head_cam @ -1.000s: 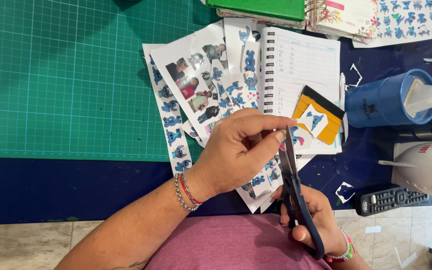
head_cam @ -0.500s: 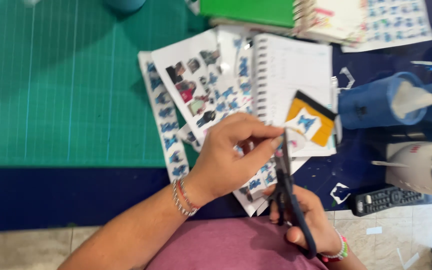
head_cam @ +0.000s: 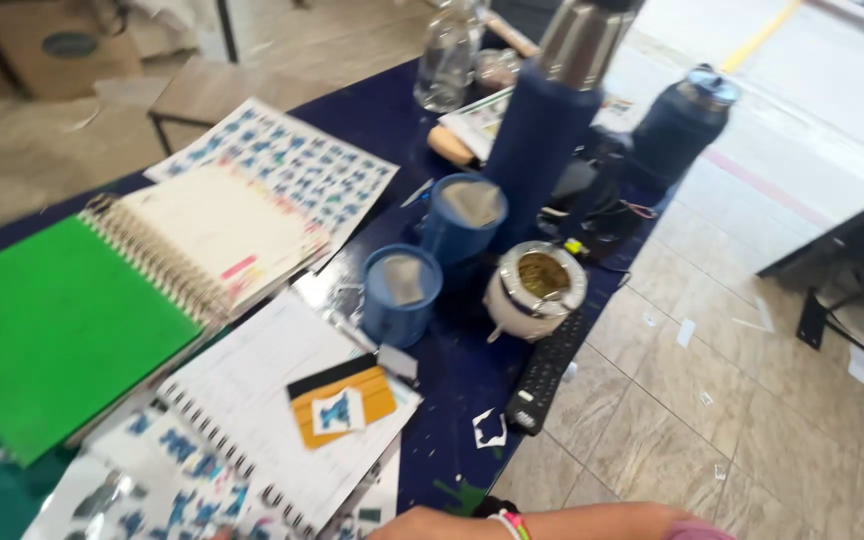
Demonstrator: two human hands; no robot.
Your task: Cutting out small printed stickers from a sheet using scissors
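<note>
Sticker sheet, lower left: thin, floppy; grip by an edge. Hands off frame; grasp cannot be told.

A forearm lies along the bottom edge, bright bracelets at the wrist, hand out of frame. On the dark blue table, an open spiral notebook carries an orange card with a blue sticker. Beside it, a green notebook and a sticker sheet. Two blue cups stand near a gourd, tall flask behind, black remote at the table edge.
</note>
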